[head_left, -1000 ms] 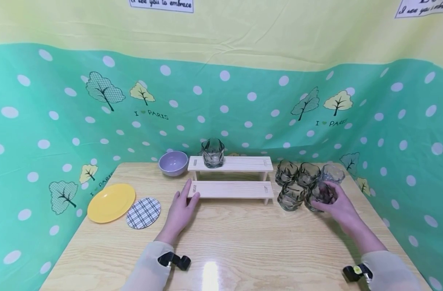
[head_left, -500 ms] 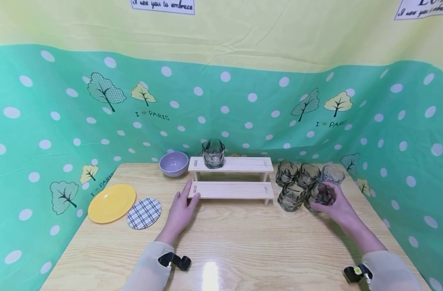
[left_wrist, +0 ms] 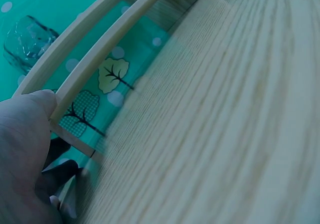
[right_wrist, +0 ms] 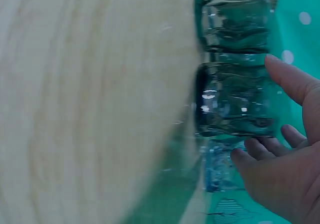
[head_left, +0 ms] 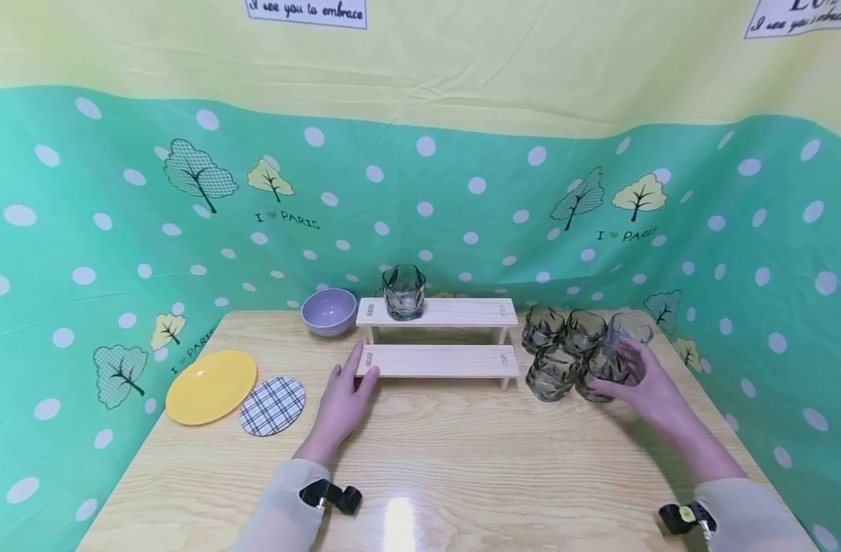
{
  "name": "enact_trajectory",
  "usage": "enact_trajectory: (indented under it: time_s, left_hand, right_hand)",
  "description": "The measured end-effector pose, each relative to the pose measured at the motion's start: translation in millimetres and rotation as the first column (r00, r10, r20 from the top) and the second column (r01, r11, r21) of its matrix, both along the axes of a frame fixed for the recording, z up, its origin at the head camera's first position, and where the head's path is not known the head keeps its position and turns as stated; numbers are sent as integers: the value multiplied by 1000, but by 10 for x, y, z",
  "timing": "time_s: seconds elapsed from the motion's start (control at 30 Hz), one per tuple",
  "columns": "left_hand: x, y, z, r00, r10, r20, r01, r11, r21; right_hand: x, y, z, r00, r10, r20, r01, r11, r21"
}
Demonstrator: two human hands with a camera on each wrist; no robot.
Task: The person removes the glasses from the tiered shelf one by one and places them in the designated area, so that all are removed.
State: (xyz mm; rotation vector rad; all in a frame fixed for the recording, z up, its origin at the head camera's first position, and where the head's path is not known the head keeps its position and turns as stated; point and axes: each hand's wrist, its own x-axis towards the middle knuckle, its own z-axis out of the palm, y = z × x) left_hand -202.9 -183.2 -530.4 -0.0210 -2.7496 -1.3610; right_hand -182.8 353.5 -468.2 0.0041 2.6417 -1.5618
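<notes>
In the head view my left hand [head_left: 340,402] rests at the left end of the lower tier of a two-tier wooden rack [head_left: 437,360]. Its thumb touches the front edge and the index finger lies along the side; in the left wrist view other fingers are partly hidden behind a leg. My right hand [head_left: 651,391] is spread around a grey-green drinking glass [right_wrist: 235,102], front right in a cluster of several glasses. Thumb and fingers stand on either side of the rim, not closed on it. Another glass [head_left: 404,291] stands on the upper tier.
Close beside that glass are another dark glass [head_left: 553,373], two behind it, and a paler bluish glass [head_left: 632,330]. A purple bowl [head_left: 329,311] sits left of the rack. Further left lie a yellow plate [head_left: 211,387] and a checked round coaster [head_left: 272,405].
My right hand has shifted slightly right and its fingers have spread from the front right glass, which stays in place. The left hand and rack have not moved.
</notes>
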Motion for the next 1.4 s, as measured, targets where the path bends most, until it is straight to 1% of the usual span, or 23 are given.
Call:
enact_trajectory:
  time_s: [0.17, 0.3, 0.47, 0.7, 0.9, 1.1, 1.27, 1.4]
  left_hand:
    - [-3, -7, -4, 1000, 0, -2, 0, 1000, 1]
    - [-2, -9, -5, 1000, 0, -2, 0, 1000, 5]
    - [-1, -5, -8, 1000, 3, -16, -3, 1000, 0]
    - [-14, -11, -21, 1000, 3, -11, -3, 1000, 2]
    - [-13, -16, -22, 1000, -3, -12, 3, 1000, 3]
    - [-14, -21, -21, 1000, -4, -15, 5, 1000, 5]
    - [-12, -18, -14, 1000, -7, -22, 7, 1000, 3]
    - [-4, -11, -11, 1000, -7, -21, 7, 1000, -3]
  right_hand:
    - [29, -49, 184, 1000, 12, -29, -12, 1000, -4]
    - [38, -112, 307, 998, 4, -62, -3, 1000, 7]
    - [-2, -236, 446, 994, 8, -107, -6, 1000, 14]
    - [-67, -480, 641, 989, 57, -137, -60, 998, -15]
    - [-161, -741, 731, 984, 89, -154, -103, 992, -80]
    - [-256, -1038, 793, 980, 117, -163, -137, 984, -118]
    - [-346, -1273, 821, 974, 147, -172, -176, 971, -163]
    - [-411, -1430, 818, 970, 171, -174, -202, 963, -178]
